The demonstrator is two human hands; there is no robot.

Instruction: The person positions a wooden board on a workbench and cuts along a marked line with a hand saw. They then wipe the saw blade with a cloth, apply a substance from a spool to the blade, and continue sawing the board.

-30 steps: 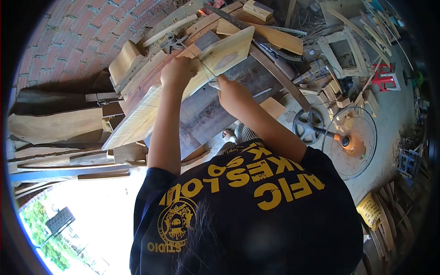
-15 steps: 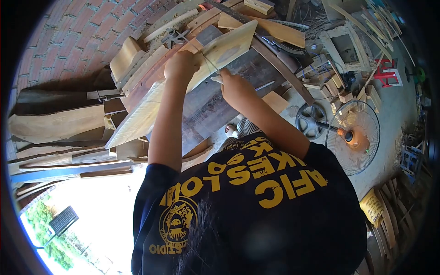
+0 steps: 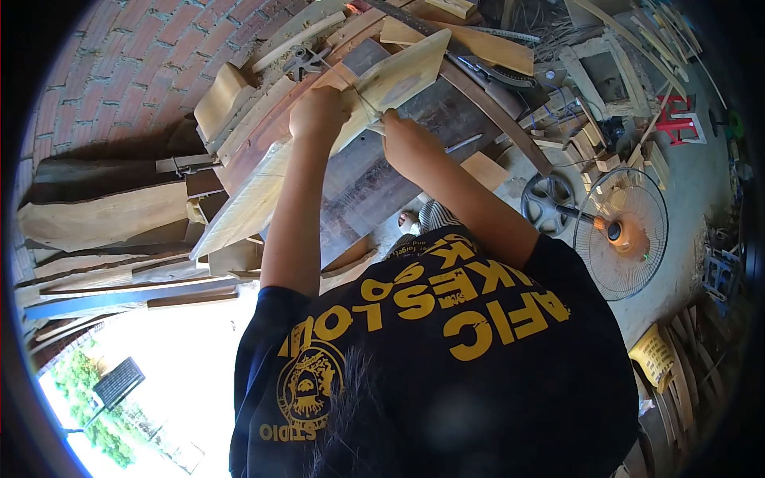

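Observation:
A long pale wooden board (image 3: pixel 247 195) lies tilted across the dark work surface (image 3: pixel 358 191), running from lower left to upper right. My left hand (image 3: pixel 319 115) is closed over the board's middle; its fingertips are hidden. On the near side, my right hand (image 3: pixel 410 143) is closed around a thin, light-tipped piece (image 3: pixel 376 127), too small to name. A narrow straight strip (image 3: pixel 365 103) crosses the board between both hands. Right of my right hand, a slim pen-like tool (image 3: pixel 464 143) lies on the dark surface.
A metal clamp (image 3: pixel 304 62) sits on the bench's far side by the brick wall (image 3: pixel 135 80). Boards (image 3: pixel 103 215) are stacked at left. A standing fan (image 3: pixel 621 231), wood offcuts (image 3: pixel 594 151) and a red stool (image 3: pixel 677 121) stand at right.
Both hands stay at the board. My right hand has shifted slightly up and left, closer to the left hand, and the strip between them shows shorter. The view has moved slightly.

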